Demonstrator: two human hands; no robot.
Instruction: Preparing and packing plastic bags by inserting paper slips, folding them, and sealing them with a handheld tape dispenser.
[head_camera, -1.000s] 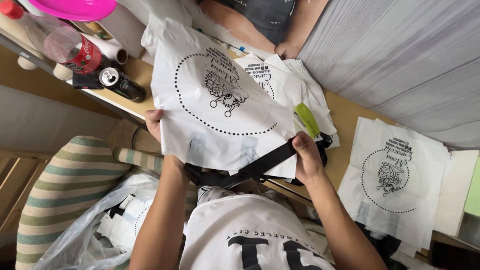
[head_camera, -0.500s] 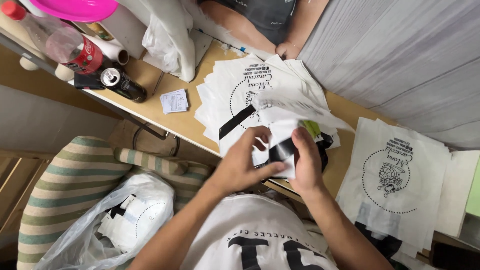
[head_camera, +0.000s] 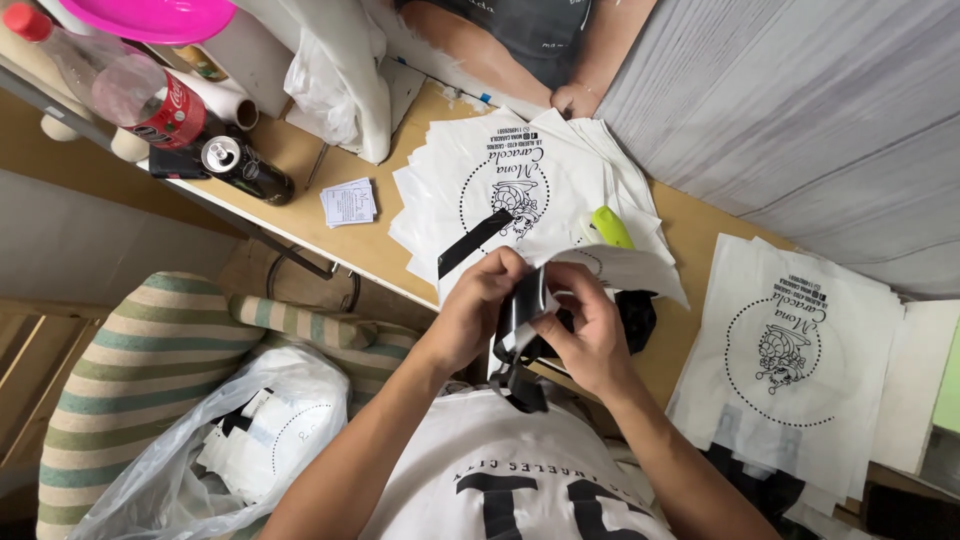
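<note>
Folding a white bag at the tabletop edge

My left hand (head_camera: 478, 318) and right hand (head_camera: 592, 335) both pinch the white bag (head_camera: 620, 268) by its black strap (head_camera: 520, 335), above the stack of printed bags (head_camera: 510, 180).

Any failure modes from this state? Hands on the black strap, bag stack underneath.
1. Both the left hand and right hand bunch the black strap over the stack of white bags; a tug might drag the top bag askew.
2. The green marker lies on the stack and may roll off if the bags shift.
3. The can lies on its side near the table edge; a knock could send it off.
</note>
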